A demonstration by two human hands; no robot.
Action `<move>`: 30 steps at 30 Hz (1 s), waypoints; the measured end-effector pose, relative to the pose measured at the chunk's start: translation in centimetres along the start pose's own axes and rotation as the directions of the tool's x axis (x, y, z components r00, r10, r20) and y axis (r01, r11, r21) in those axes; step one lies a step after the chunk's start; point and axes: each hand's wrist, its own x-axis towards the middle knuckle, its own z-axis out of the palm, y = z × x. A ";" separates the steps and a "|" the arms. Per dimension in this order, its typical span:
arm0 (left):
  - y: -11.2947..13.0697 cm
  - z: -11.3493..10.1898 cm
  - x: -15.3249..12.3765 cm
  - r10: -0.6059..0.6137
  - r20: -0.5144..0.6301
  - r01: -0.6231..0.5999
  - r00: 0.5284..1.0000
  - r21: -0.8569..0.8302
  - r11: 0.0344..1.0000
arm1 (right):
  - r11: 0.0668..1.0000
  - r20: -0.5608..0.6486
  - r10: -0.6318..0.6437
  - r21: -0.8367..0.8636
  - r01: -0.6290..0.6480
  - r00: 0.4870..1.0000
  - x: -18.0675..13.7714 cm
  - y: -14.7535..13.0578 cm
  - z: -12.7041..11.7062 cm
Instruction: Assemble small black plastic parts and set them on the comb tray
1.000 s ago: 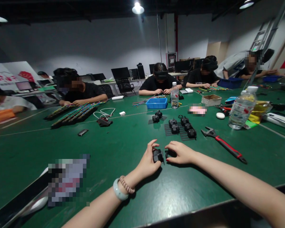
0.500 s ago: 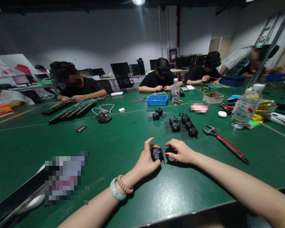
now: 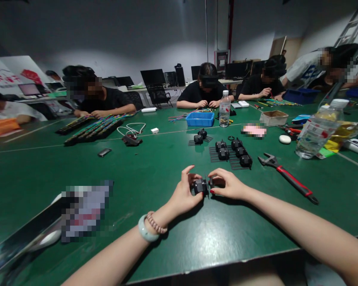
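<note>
Within half-curled left hand (image 3: pixel 183 195), black part (image 3: pixel 200 186)

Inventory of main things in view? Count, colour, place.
Table: 1, green, centre
Housings: 8, black, one held, seven ahead
Small piece: 1, dark, centre
Wrench: 1, red/black, right
Bottles: 2+, clear, centre and right
Tray: 1, blue, far
Box: 1, beige, far right
Wire bundles: several, multicoloured, far left
Monitors: several, black, background
People: 5+, black or white tops, opposite
Bracelets: 2, green and brown, left wrist
Left hand: 1, bare, holding housing
Right hand: 1, bare, holding piece

A workshop, judging by the wrench (image 3: pixel 295 181), wire bundles (image 3: pixel 98 129) and long table (image 3: pixel 155 167)
</note>
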 end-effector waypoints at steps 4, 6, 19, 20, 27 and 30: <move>-0.2 0.0 0.1 -0.003 0.004 0.004 1.000 -0.044 0.999 | 1.000 0.017 -0.008 0.008 0.008 1.000 0.1 -0.1 0.0; -0.2 0.0 0.2 -0.003 0.018 0.005 1.000 -0.102 0.995 | 1.000 0.017 -0.008 0.012 0.007 1.000 0.1 -0.1 -0.1; -0.3 0.2 0.3 -0.044 0.070 0.061 0.997 -0.259 0.964 | 0.996 0.002 -0.029 -0.080 0.029 1.000 0.2 -1.0 0.1; -0.3 0.2 0.4 -0.039 0.066 0.054 0.997 -0.250 0.967 | 0.994 0.003 -0.032 -0.100 0.033 0.999 0.2 -1.1 0.1; -0.4 0.3 0.5 -0.033 0.067 0.045 0.997 -0.187 0.981 | 0.980 -0.028 -0.021 -0.199 0.015 0.999 0.6 -1.2 0.5; -0.2 0.3 0.5 -0.009 0.079 0.020 0.997 -0.135 0.991 | 0.979 -0.037 -0.002 -0.203 -0.006 0.999 0.8 -1.2 0.7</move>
